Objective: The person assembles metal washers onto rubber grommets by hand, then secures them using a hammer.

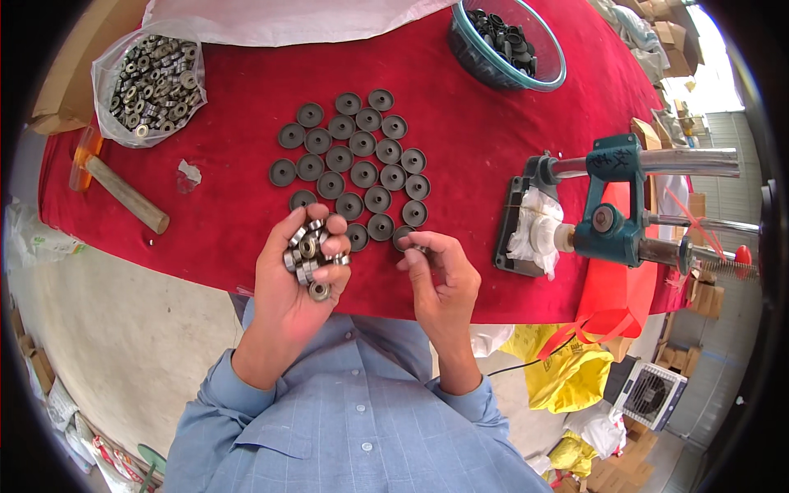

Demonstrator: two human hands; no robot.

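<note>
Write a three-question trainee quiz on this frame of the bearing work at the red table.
1. True or false: the left hand holds a cluster of small metal bearings.
2. Where do the dark round discs lie? A) in the glass bowl B) in rows on the red tablecloth C) in the clear plastic bag
3. What stands on the table to the right of the right hand?

Key: 1. true. 2. B. 3. A teal hand press with a long metal lever.
</note>
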